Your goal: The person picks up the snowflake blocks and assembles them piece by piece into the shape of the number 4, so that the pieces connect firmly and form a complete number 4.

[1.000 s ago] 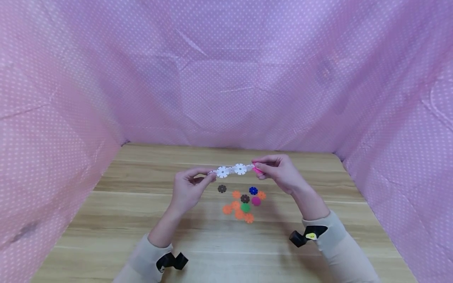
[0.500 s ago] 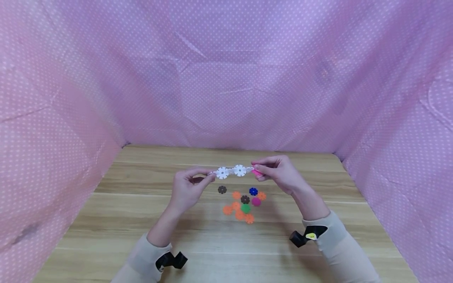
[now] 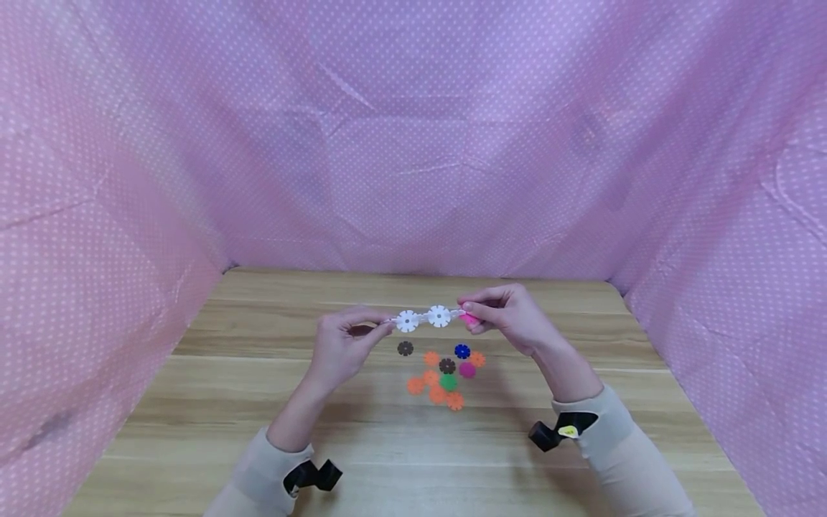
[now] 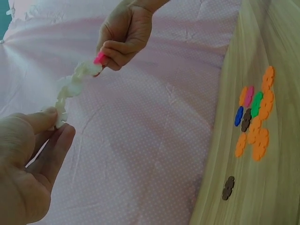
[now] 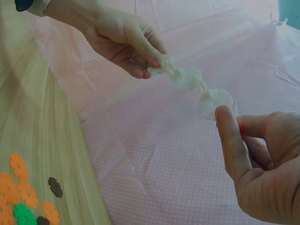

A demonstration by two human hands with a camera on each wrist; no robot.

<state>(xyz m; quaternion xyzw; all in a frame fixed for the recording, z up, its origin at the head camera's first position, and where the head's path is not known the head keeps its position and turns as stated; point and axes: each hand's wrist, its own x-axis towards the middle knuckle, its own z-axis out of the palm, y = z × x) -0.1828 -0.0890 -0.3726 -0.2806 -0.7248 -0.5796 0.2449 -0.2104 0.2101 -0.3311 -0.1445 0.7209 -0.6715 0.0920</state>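
Note:
A chain of white snowflake discs [image 3: 439,316], slotted into each other, is held up above the table between both hands. My left hand [image 3: 342,347] pinches the chain's left end between thumb and fingers. At the other end sits a pink snowflake disc [image 3: 469,318], which my right hand [image 3: 517,316] pinches; the fingers cover part of it. In the left wrist view the white chain [image 4: 75,84] runs up to the pink disc [image 4: 100,58]. From the right wrist the pink piece is mostly hidden behind the fingers.
Loose snowflake discs lie on the wooden table [image 3: 213,402] below the hands: several orange ones [image 3: 438,393], a green one [image 3: 449,382], a blue one [image 3: 461,351], a magenta one [image 3: 467,370] and two brown ones [image 3: 405,348]. Pink dotted cloth [image 3: 413,179] encloses the table's back and sides.
The chain sits slightly lower in the head view than before. Both hands keep their grip, and the loose discs on the table have not been moved.

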